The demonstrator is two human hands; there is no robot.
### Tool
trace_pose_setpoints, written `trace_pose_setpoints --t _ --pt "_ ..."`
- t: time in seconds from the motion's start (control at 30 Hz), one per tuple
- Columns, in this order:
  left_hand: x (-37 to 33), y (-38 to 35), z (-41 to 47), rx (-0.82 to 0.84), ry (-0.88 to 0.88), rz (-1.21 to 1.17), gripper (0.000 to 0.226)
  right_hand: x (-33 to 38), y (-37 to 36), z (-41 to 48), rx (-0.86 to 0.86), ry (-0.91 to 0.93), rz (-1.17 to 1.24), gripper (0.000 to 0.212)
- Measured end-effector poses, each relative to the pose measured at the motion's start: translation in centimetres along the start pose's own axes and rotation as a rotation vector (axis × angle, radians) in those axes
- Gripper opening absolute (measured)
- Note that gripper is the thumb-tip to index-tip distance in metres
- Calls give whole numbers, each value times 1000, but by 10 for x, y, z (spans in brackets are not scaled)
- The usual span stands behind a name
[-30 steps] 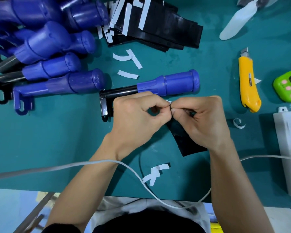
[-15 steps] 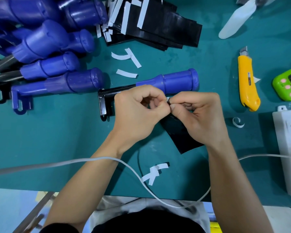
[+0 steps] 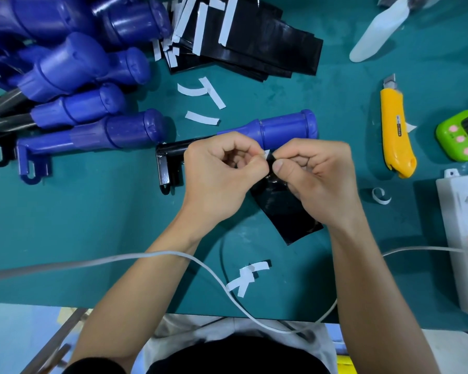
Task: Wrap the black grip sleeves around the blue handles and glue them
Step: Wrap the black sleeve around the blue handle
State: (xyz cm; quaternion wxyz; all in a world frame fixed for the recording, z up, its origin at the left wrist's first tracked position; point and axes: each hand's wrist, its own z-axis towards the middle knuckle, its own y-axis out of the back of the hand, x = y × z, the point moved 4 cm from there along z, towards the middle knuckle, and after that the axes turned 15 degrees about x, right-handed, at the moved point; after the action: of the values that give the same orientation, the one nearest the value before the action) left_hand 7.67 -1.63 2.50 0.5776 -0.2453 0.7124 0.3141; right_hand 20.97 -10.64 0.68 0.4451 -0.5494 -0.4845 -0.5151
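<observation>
Both hands are closed in pinches that meet at one spot. The upper corner of a black sleeve (image 3: 289, 211) is pinched between thumb and forefinger of the right hand (image 3: 319, 184), with the other fingers curled over the sheet. A small white tab (image 3: 266, 153) at that corner is nipped by the thumb and fingertips of the left hand (image 3: 222, 179), whose remaining fingers are folded into the palm.

The sleeve is held tilted, and its lower end is seen below the right wrist, over the table (image 3: 65, 225). Whether that end touches the table cannot be told. Much of the sleeve is hidden under the right hand, and how much of the tab is free is masked by the fingertips.

Just beyond the knuckles a blue handle (image 3: 284, 128) is laid crosswise, its black metal end partly covered by the left hand. A pile of handles (image 3: 65, 76) is heaped at far left and cut off by the frame. A stack of sleeves (image 3: 254, 36) with white strips is cut off at the top edge. Loose strips (image 3: 200, 93) are scattered between the stack and the handle.

A knife (image 3: 395, 130) is laid well to the right. A timer (image 3: 462, 136) and a power strip (image 3: 465, 238) are clipped by the right edge. A cable (image 3: 173, 257) is draped across the left forearm.
</observation>
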Motion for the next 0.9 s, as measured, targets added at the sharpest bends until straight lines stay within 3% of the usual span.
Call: trace_pose_setpoints --t 0.17,0.47,0.6,0.7,0.9 --pt "-1 1 1 22 -5 3 29 3 1 1 3 5 32 32" --pt "0 4 1 -20 -54 1 25 4 1 1 10 17 46 34" --pt "-5 5 -1 20 -146 196 14 5 0 0 34 45 19 29" --pt "-8 4 -2 43 -118 244 15 6 0 0 41 49 -11 20" --pt "-3 7 0 148 -112 70 17 11 -2 -2 102 46 164 22"
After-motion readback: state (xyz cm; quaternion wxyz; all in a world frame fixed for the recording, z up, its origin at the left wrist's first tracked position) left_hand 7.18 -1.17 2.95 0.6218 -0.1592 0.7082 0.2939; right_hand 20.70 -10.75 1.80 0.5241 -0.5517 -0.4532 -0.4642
